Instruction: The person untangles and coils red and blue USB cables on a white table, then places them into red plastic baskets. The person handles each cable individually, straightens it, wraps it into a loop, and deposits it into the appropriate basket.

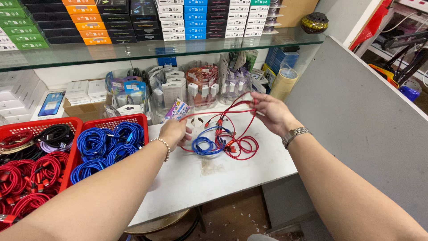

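The white tabletop [187,187] carries, at its left edge, two red plastic mesh baskets [109,122] side by side: one packed with coiled blue cables [104,149], the other with coiled red, black and pale ones [31,172]. Those coils look finished and sorted by colour. Near the middle of the tabletop, towards its back edge, lies a loose tangle of thin red cable [240,145] with a small coil of blue cable [204,146] in it; this bundle is not yet wound tidy, so I judge the work on it only begun. The right hand [272,114] is raised over the back edge, its fingers pressed together, pinching a loop of the red cable that runs taut across to the left. The left hand [174,131], just beside the blue basket's right corner, has its fingers closed on a small purple and white printed packet [177,109] and apparently on the red cable's other end, though that grip is partly hidden
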